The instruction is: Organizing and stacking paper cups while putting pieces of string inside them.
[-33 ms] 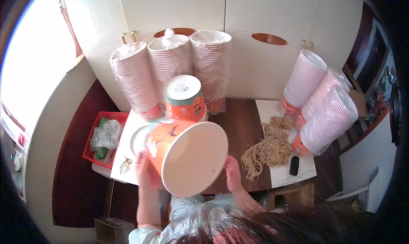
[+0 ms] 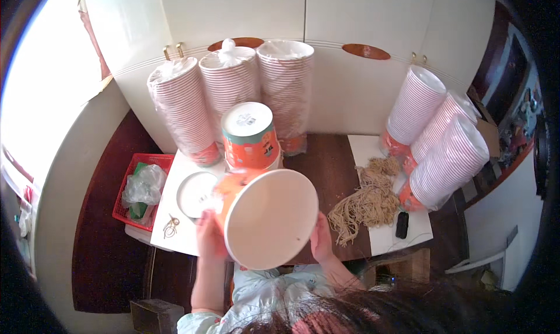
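A large orange paper bucket (image 2: 271, 220) is tilted with its wide white mouth toward me. My left hand (image 2: 211, 236) grips its orange side at the left, the fingers partly hidden. At the opposite side, my right hand (image 2: 320, 239) holds the bucket by the rim, some of its fingers out of sight behind it. A small dark speck shows on the white inside. Just beyond stands an upside-down orange bucket (image 2: 251, 150) with a green band, resting on more buckets. A round white lid-like disc (image 2: 197, 194) lies left of the held bucket.
Tall bagged stacks of paper buckets stand at the back left (image 2: 184, 112) and on the right (image 2: 449, 162). Beige string (image 2: 367, 200) lies in a heap beside a small black object (image 2: 402, 225). Scissors (image 2: 170, 227) and a red basket (image 2: 125, 203) are at the left.
The held bucket has shifted slightly to the right and its mouth faces me more squarely. My left hand has moved right with it; my right hand stays at the rim.
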`<state>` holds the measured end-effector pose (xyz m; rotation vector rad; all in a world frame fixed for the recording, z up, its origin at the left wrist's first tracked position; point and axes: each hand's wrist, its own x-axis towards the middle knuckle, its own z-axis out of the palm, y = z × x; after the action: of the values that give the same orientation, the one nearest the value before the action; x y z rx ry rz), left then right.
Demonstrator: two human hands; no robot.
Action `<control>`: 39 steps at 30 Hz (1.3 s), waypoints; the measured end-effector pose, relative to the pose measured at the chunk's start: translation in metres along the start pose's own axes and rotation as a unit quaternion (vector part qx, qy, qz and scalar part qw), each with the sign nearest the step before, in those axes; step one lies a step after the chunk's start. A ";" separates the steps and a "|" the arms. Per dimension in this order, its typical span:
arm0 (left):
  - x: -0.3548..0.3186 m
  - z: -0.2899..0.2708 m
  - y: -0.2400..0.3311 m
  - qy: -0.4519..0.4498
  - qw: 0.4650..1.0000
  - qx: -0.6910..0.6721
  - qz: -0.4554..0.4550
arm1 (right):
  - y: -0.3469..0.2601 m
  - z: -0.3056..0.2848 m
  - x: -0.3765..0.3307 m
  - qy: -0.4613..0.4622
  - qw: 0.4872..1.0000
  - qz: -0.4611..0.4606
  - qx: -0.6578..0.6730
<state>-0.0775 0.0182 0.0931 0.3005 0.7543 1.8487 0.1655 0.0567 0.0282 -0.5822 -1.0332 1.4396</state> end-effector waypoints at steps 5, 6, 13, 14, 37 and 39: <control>-0.002 -0.025 -0.082 0.016 0.984 -0.021 -0.175 | -0.032 -0.005 0.007 -0.026 0.998 -0.039 0.043; -0.005 -0.025 -0.091 0.011 0.979 0.006 -0.203 | -0.033 -0.008 0.006 -0.032 0.999 -0.026 0.005; -0.019 -0.059 -0.136 0.008 0.963 0.207 -0.173 | -0.021 -0.015 -0.008 0.071 0.995 0.037 -0.056; -0.020 -0.060 -0.138 -0.018 0.959 0.268 -0.095 | -0.014 -0.018 -0.011 0.061 0.994 0.017 -0.086; 0.000 -0.009 -0.094 -0.054 0.787 0.594 0.156 | -0.018 0.010 -0.052 -0.042 0.857 -0.161 -0.488; -0.003 -0.008 -0.092 -0.057 0.785 0.593 0.167 | -0.019 0.011 -0.052 -0.037 0.866 -0.155 -0.474</control>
<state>-0.0122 0.0339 0.0296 1.4064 1.8057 1.3818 0.1747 0.0016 0.0380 -0.9953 -1.8076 0.5938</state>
